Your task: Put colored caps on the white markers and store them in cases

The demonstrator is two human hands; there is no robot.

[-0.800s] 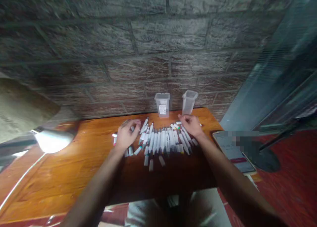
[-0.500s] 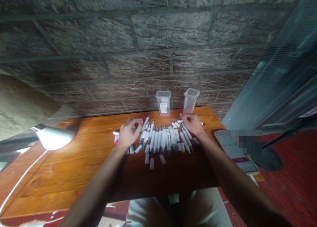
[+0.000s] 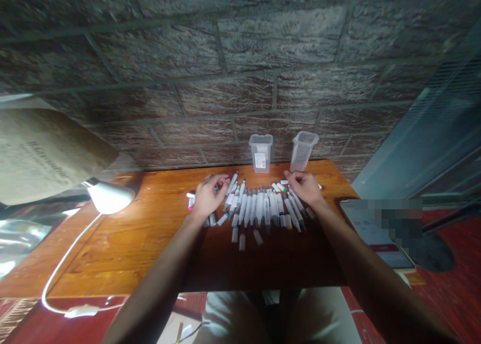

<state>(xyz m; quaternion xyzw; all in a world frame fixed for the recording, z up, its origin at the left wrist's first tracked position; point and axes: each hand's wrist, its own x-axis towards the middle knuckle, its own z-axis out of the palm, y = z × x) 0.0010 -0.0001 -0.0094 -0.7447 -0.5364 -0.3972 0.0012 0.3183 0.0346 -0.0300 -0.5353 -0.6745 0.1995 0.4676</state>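
Several white-bodied marker pens (image 3: 259, 209) with coloured caps lie in a rough row on the wooden table (image 3: 124, 244). At the row's left end rests my left hand (image 3: 208, 199), fingers curled around a marker with a green tip. My right hand (image 3: 306, 187) is at the right end, fingers pinched together over the markers near a loose white pen; what they hold is too small to tell. Two clear plastic containers, a labelled one (image 3: 260, 153) and a plain one (image 3: 302, 151), stand just behind against the brick wall.
A lit white desk lamp (image 3: 108, 196) with a white cable (image 3: 63, 269) sits at the table's left. A tablet-like device (image 3: 376, 231) lies at the right edge. The brick wall (image 3: 240, 73) closes the back. My knees show below the table's front edge.
The camera view shifted, so everything sits slightly further right. Both hands stay at the ends of the marker row, the left fingers closing more around a marker.
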